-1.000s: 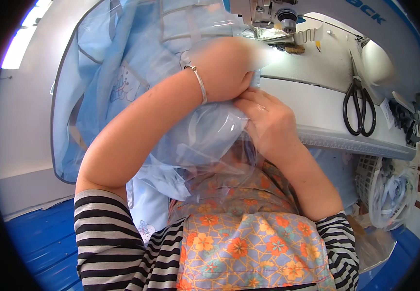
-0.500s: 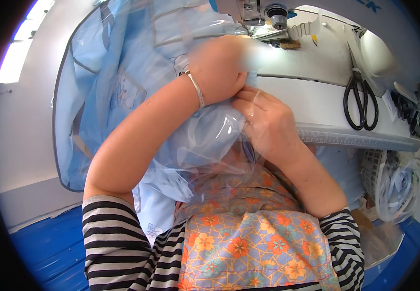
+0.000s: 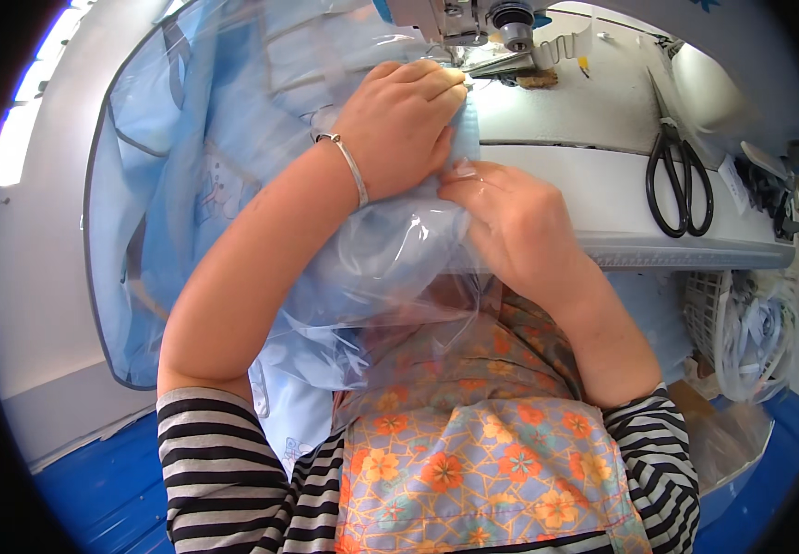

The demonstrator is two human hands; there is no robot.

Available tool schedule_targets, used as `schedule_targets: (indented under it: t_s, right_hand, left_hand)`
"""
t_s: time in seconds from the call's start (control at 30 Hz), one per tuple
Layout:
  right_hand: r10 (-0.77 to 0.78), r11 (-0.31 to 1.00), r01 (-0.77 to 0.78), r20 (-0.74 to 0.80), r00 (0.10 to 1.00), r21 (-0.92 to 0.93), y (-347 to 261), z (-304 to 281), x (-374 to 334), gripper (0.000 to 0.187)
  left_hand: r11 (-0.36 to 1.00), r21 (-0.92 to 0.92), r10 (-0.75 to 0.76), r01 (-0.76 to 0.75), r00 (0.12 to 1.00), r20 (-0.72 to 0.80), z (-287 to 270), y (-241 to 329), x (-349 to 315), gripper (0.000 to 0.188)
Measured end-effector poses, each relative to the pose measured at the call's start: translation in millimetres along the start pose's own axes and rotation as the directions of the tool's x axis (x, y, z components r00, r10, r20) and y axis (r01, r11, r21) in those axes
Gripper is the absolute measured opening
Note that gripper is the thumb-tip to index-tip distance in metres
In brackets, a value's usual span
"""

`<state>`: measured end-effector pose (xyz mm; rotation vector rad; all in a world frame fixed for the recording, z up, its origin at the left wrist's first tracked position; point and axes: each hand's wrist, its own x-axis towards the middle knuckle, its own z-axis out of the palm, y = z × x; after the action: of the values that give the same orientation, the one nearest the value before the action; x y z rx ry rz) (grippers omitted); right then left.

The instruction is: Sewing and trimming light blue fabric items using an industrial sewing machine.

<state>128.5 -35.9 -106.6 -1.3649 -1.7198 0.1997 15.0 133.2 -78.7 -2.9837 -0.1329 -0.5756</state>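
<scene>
Running off the top edge, the sewing machine shows only the lower part of its head, and the stitching spot is hard to make out beside the bright work light. The plastic-covered blue fabric is the thing in hand; it spreads over the left part of the white sewing table and drapes over the near edge toward the lap, its top cut off and its middle hidden under the left forearm. Glare on the clear film blurs the printed figures below it.

The left hand lies palm down on the fabric, fingers close together and bent, their tips near the metal attachment; its palm is hidden, so whether it grips the layers I cannot tell. Just below, the right hand pinches the fabric's edge between thumb and bunched fingers, though which layers it has is unclear.

Black-handled scissors lie to the right on the table. Beneath, a white plastic basket is partly covered by a clear bag.
</scene>
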Motion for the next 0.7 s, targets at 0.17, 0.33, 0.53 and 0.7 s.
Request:
schedule_targets:
  t_s: [0.17, 0.33, 0.53, 0.7]
  right_hand:
    - [0.048, 0.998, -0.049, 0.038, 0.998, 0.026, 3, 0, 6, 0.026]
    - [0.045, 0.999, -0.045, 0.018, 0.999, 0.010, 10, -2, 10, 0.026]
    - [0.089, 0.996, -0.089, 0.041, 0.995, -0.018, 13, -6, 19, 0.026]
    - [0.011, 0.998, -0.009, 0.033, 0.999, -0.070, 6, -4, 5, 0.030]
  left_hand:
    - [0.999, -0.032, 0.003, -0.004, 1.000, -0.013, 0, -6, 1, 0.029]
    - [0.995, -0.092, 0.032, -0.035, 0.999, -0.030, -2, -11, 3, 0.027]
    - [0.974, -0.220, 0.052, -0.046, 0.998, 0.020, -12, -15, 2, 0.030]
    - [0.965, -0.259, 0.068, -0.046, 0.995, 0.076, -23, -7, -3, 0.035]
